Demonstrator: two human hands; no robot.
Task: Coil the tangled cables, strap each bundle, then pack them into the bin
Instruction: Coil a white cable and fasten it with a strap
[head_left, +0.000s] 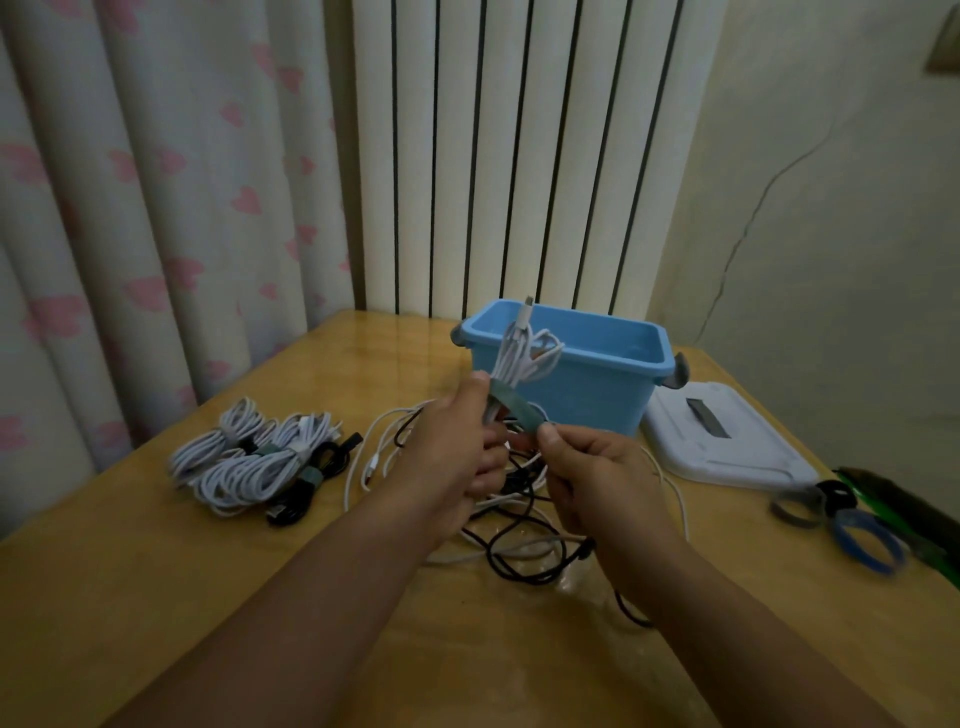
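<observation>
My left hand (457, 441) grips a coiled white cable bundle (522, 353) held upright in front of the blue bin (597, 395). A grey-green strap (514, 410) wraps around the bundle's middle, and my right hand (587, 478) pinches the strap's free end. Below my hands lies a tangle of loose black and white cables (519, 525) on the wooden table (260, 597). Several strapped bundles (260, 460), white and black, lie in a pile at the left.
The bin's white lid (727, 441) lies flat to the right of the bin. Spare straps (841, 514), grey, black and blue, sit near the table's right edge beside a green-and-black object (893, 504). A curtain and a radiator stand behind the table.
</observation>
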